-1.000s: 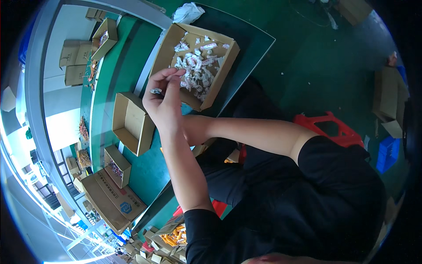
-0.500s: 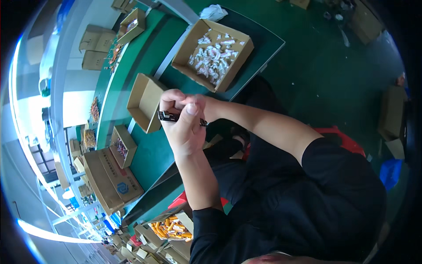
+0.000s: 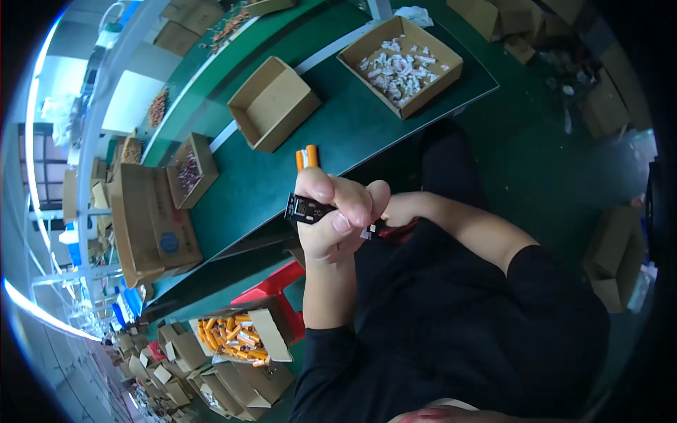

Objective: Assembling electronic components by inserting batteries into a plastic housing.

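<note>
My left hand is raised over the table's front edge, its fingers closed on a black circuit board with small pale parts. The board's middle is hidden behind the fingers and thumb. Close on the right, my right hand is partly covered by the left one. Its fingers are bent in, and a dark and red thing shows beneath them, too little seen to name. A pair of orange cylindrical cells shows just beyond my left fingers; I cannot tell whether they touch the hand.
On the green table stand an empty cardboard tray, a tray of white scraps, a box of small dark parts and a large carton. A carton of orange cells and a red stool are below left.
The view has swung, so the trays sit higher and further right. My hands are lower against the table, the right one now more toward my body. The orange cells have come into sight.
</note>
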`<move>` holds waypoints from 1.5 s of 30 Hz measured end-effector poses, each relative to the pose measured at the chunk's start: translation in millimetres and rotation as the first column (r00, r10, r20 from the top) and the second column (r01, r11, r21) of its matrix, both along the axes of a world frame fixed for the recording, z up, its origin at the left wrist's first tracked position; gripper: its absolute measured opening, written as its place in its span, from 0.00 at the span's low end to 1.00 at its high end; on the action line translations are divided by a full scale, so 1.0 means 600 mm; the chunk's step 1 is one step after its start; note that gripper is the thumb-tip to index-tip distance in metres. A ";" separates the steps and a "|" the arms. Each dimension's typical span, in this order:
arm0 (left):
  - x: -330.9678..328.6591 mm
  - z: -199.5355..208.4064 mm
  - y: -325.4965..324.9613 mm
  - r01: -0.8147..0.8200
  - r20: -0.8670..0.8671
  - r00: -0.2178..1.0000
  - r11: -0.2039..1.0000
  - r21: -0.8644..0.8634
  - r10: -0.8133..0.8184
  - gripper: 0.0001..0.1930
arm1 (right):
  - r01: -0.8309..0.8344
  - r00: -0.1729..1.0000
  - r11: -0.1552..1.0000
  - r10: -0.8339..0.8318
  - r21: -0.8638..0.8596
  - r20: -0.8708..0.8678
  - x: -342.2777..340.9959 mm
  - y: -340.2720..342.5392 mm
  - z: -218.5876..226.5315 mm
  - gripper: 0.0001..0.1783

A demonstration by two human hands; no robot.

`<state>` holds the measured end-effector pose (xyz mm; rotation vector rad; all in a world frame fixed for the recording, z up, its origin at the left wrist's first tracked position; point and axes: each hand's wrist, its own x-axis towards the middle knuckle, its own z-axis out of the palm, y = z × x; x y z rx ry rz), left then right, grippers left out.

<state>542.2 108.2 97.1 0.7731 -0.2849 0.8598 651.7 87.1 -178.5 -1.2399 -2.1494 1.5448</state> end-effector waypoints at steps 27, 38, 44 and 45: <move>0.150 -0.203 0.061 0.067 -0.632 0.759 0.984 -0.163 -0.156 0.14 | 0.635 0.291 0.728 0.084 -0.258 0.953 -0.115 0.063 -0.009 0.09; 0.107 -0.193 -0.066 -0.198 -0.665 0.742 0.975 -0.106 0.078 0.27 | 0.536 0.843 0.841 -0.531 -0.069 0.079 0.057 -0.196 -0.241 0.16; 0.031 -0.095 -0.136 -0.361 -0.490 0.818 0.932 -0.032 0.300 0.22 | 0.863 0.503 0.498 -0.829 0.084 -0.247 0.128 -0.228 -0.006 0.13; 0.023 -0.086 -0.148 -0.388 -0.501 0.802 0.921 -0.023 0.325 0.20 | 0.887 0.447 0.462 -0.854 0.006 -0.267 0.129 -0.241 0.021 0.13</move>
